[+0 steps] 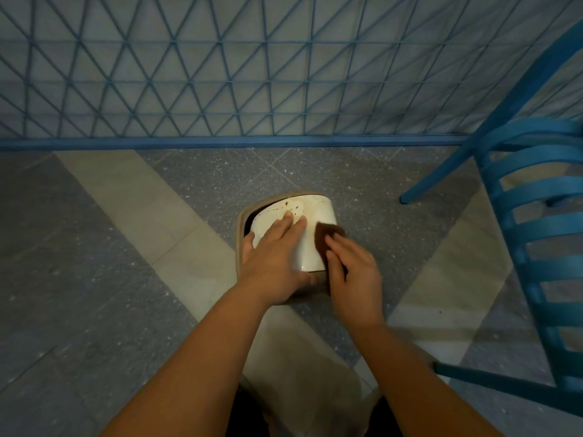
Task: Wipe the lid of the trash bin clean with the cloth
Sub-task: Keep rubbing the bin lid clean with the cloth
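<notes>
Left hand (273, 260) flat on lid (310, 216), right hand (353, 272) pressing cloth (326, 232)

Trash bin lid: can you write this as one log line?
left hand steadies lid | right hand presses cloth on lid | stains remain

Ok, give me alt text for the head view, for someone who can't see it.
Seen from above, a left hand lies flat on a stained white bin lid while the right hand presses a dark brown cloth against its right side. A blue chair stands right.
</notes>
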A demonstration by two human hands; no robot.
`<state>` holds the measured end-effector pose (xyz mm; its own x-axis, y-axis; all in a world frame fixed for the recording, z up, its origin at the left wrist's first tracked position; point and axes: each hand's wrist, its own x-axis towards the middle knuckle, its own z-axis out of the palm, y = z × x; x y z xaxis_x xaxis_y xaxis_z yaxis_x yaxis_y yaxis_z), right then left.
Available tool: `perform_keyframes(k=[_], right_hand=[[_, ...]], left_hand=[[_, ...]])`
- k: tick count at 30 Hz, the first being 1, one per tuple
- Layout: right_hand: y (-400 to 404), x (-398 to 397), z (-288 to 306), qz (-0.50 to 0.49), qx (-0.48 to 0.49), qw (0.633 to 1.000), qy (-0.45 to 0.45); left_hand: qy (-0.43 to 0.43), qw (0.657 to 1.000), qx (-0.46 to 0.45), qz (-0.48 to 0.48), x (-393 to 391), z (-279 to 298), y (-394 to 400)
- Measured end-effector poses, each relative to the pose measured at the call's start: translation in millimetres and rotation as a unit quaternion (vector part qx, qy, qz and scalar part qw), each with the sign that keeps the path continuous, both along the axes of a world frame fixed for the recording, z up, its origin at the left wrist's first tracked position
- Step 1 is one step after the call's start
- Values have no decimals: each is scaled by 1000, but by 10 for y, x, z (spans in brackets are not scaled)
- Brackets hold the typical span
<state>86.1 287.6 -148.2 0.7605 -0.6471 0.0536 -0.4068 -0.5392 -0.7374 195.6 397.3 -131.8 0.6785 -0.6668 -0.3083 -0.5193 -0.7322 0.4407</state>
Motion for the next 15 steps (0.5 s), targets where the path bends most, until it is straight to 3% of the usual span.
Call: perform_keyframes(k=[3, 7, 11, 15], right_hand=[[-172, 335, 66, 42, -16, 999, 17], [-386, 580, 39, -74, 169, 982, 37], [-306, 307, -99, -135, 206, 965, 92], [6, -153, -230, -140, 243, 955, 102]], left_hand=[[-5, 1000, 6, -2, 8, -8, -9], [-5, 1000, 15, -7, 8, 1, 8], [-31, 998, 45, -41, 88, 67, 27], [-126, 976, 137, -110, 223, 193, -63]])
